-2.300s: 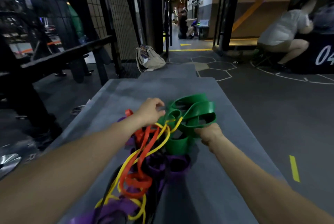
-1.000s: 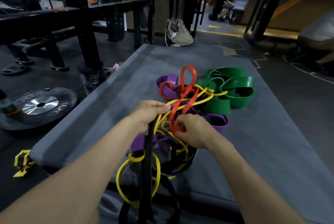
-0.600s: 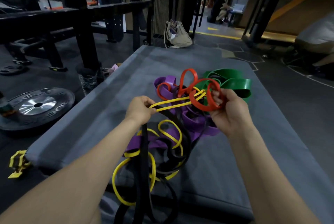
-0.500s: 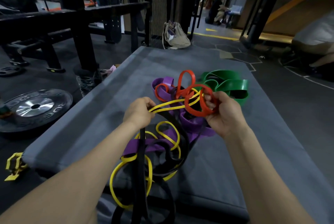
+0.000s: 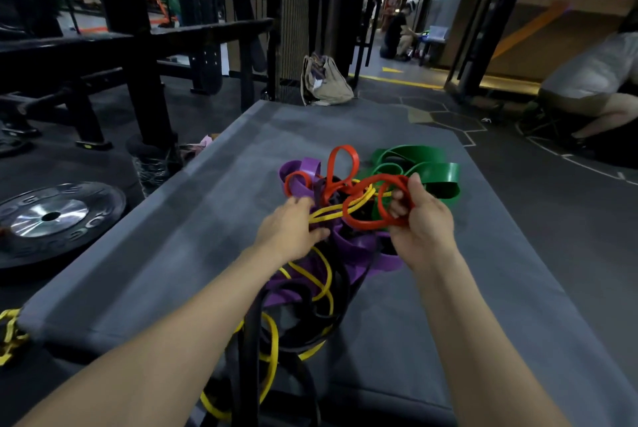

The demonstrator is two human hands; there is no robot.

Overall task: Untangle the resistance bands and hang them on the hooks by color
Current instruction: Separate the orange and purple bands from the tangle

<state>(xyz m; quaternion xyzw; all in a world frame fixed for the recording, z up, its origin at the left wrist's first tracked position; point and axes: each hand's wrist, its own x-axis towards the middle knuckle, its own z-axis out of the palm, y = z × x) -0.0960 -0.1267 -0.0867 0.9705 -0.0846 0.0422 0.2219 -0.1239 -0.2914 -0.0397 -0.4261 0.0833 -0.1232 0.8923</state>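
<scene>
On the grey bench (image 5: 431, 288) lies a knot of resistance bands. The wide green band (image 5: 436, 173) sits at the far right of the knot, purple band (image 5: 355, 247) in the middle, thin yellow band (image 5: 328, 216) and black band (image 5: 331, 319) trailing toward the near edge. The right hand (image 5: 423, 223) pinches a loop of the red band (image 5: 366, 207) above the knot. The left hand (image 5: 291, 228) seems to hold the yellow band, fingers curled.

Two bare forearms, left hand (image 5: 291, 230) and right hand (image 5: 423, 224) ungloved, sleeveless.
</scene>
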